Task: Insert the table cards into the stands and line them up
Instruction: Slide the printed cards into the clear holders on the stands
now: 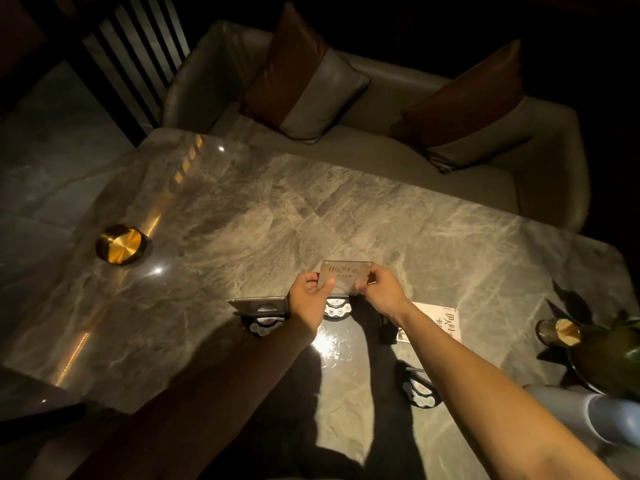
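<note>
Both my hands hold a clear acrylic table card (344, 274) with printed characters, just above the grey marble table (242, 216). My left hand (308, 296) pinches its left edge, my right hand (379, 289) its right edge. Directly under the card sits a dark stand (336, 309) with white markings. To the left, another card (258, 305) stands in a second stand (265, 325). A third stand (420, 393) rests nearer me on the right. A white printed card (445, 323) lies flat beyond my right forearm.
A gold round dish (119, 244) sits at the table's left. A dark green bottle (561, 332) with leaves stands at the right edge. Behind the table is a grey sofa (381, 147) with two brown cushions.
</note>
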A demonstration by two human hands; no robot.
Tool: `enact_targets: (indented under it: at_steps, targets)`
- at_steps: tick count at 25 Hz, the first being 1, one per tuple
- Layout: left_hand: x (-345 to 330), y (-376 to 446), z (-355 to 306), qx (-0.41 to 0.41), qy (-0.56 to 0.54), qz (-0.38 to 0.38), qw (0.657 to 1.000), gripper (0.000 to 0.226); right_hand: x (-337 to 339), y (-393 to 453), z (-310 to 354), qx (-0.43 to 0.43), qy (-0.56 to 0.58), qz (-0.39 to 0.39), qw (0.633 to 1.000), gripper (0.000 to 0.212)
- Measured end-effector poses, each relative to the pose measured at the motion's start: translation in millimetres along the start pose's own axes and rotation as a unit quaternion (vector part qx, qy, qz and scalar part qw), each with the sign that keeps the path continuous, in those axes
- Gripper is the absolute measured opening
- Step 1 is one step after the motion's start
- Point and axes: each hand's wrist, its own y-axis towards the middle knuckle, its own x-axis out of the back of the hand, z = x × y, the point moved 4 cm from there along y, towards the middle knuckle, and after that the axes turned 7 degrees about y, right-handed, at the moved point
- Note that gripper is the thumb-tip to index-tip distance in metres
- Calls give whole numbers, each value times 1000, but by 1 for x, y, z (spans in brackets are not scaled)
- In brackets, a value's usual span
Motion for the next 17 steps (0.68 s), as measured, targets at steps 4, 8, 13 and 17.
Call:
enact_targets:
  at_steps: [4, 8, 13, 17]
  targets:
    - [4, -12, 6, -22, 0, 22, 1000, 21, 1, -13, -8, 0, -32, -23, 999, 13]
    - [6, -18, -5, -59, 82, 25, 995, 20, 5, -24, -10, -5, -30, -23, 999, 20]
    - [1, -42, -70, -199, 151, 101, 963, 35, 30, -46, 7, -37, 29, -66, 997, 23]
    - [-27, -45, -115, -265, 212, 157, 928, 31, 70, -65, 12, -67, 116, -107, 985, 20]
